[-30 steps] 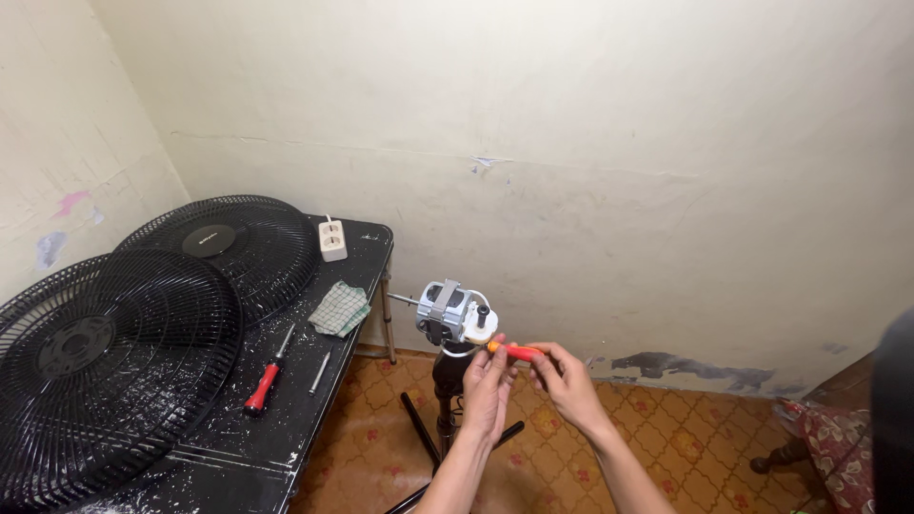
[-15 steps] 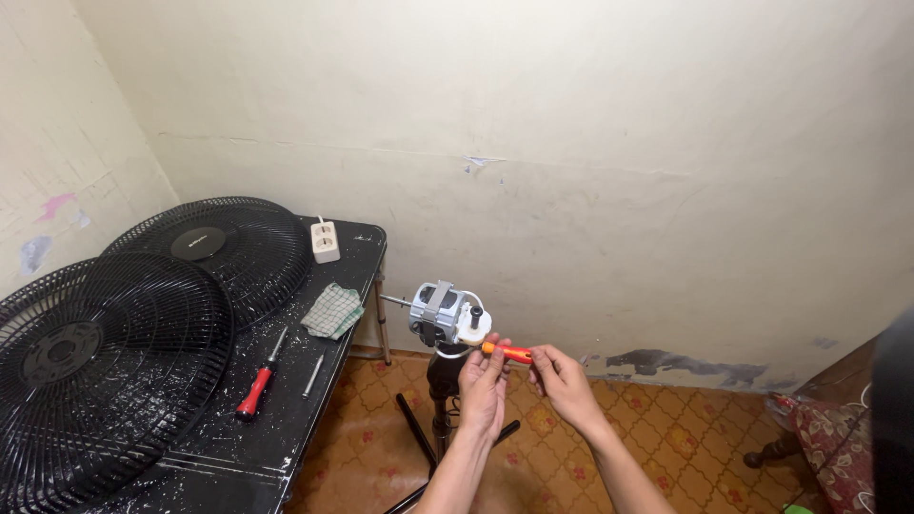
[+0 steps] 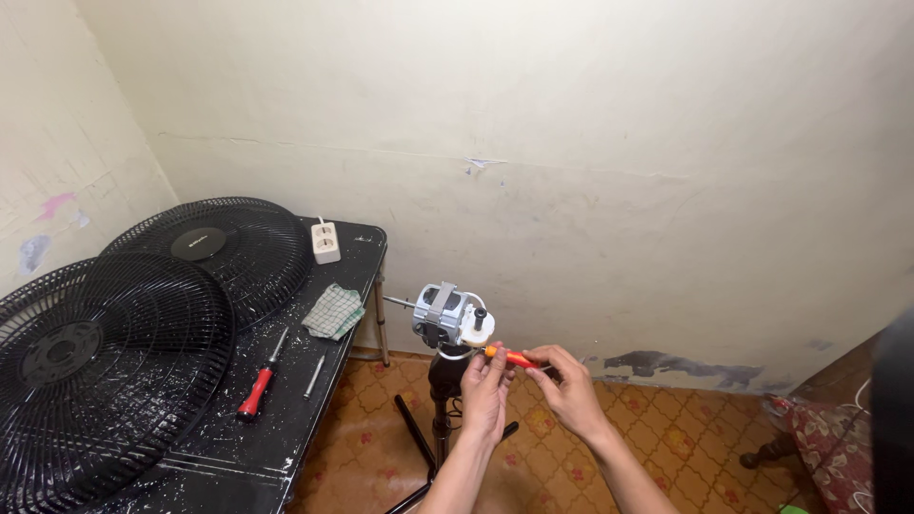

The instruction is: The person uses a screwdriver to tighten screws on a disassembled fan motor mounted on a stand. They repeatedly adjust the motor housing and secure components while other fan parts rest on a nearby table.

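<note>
A bare fan motor [image 3: 447, 318] in grey and white sits on top of a black stand [image 3: 441, 400] over the tiled floor. An orange-handled screwdriver [image 3: 512, 358] points at the motor's white rear part. My right hand [image 3: 568, 388] grips the handle end. My left hand [image 3: 486, 392] is just below the motor, its fingers closed near the screwdriver's tip end.
A black table [image 3: 286, 419] at the left carries two black fan grilles [image 3: 105, 352], a red-handled screwdriver [image 3: 259, 388], a metal rod [image 3: 315, 376], a checked cloth [image 3: 334, 311] and a white power strip [image 3: 326, 243]. The wall is close behind. A patterned cushion [image 3: 838, 447] lies at right.
The view has shifted slightly up and to the right. Both hands stay at the motor with the orange screwdriver, hardly moved.
</note>
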